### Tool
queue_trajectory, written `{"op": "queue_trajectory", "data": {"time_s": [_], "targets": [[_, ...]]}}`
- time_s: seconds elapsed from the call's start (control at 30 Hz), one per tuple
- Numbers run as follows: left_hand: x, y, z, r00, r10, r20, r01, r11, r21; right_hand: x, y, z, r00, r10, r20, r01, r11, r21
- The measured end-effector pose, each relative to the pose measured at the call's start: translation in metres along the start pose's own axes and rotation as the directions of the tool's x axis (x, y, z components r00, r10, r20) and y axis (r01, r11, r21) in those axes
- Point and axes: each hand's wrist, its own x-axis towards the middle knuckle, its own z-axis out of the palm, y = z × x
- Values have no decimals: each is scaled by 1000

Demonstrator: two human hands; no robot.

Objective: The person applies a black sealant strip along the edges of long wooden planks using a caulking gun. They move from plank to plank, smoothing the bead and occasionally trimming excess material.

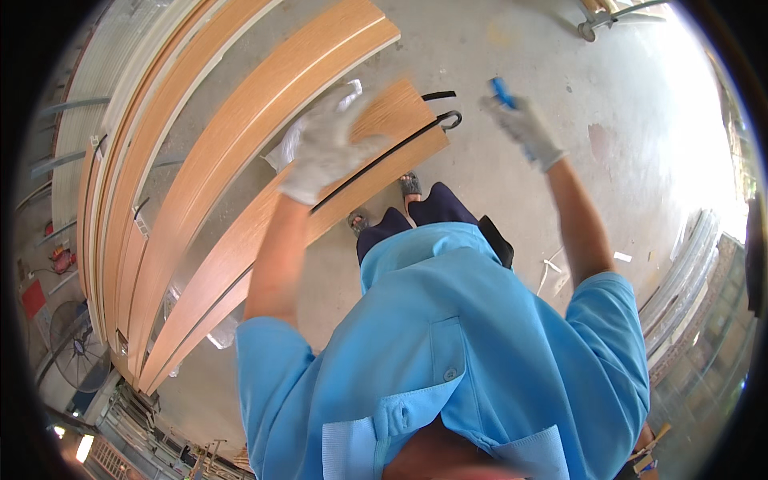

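My left hand (324, 152), in a pale work glove, is over the nearest wood-grain board (408, 104). Its fingers are spread and blurred by motion; whether the glove touches the board I cannot tell. A thin black strip (376, 162) runs lengthwise along this board, and its far end curls into a loop just past the board's end. Off to the right, above the floor, my gloved right hand (526, 132) is closed around a small blue tool (502, 93). Blur hides what kind of tool it is.
More long wood-grain boards (280, 76) lie side by side on the left. A black fan (78, 348) stands at the lower left. Pale long profiles (680, 280) are stacked at the right. White scraps (622, 257) litter the grey floor (496, 192).
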Motion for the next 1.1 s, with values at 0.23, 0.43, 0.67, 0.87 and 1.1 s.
{"op": "queue_trajectory", "data": {"time_s": [0.23, 0.43, 0.67, 0.87, 1.1], "targets": [[47, 53, 51, 993, -43, 111, 16, 972, 234, 1, -44, 78, 991, -133, 14, 94, 767, 635], [29, 65, 41, 983, 62, -175, -45, 994, 98, -23, -51, 8, 967, -204, -153, 255, 780, 571], [-7, 141, 44, 985, -148, -90, 4, 541, -841, -72, -71, 13, 854, -518, -52, 112, 85, 990], [4, 155, 56, 958, -287, -10, 194, 674, -713, -58, -61, -79, 804, -425, 415, 395, 904, 162], [50, 190, 145, 896, -409, -170, 161, 658, -735, 2, -25, -139, 461, -136, 877, 408, 910, -73]]}}
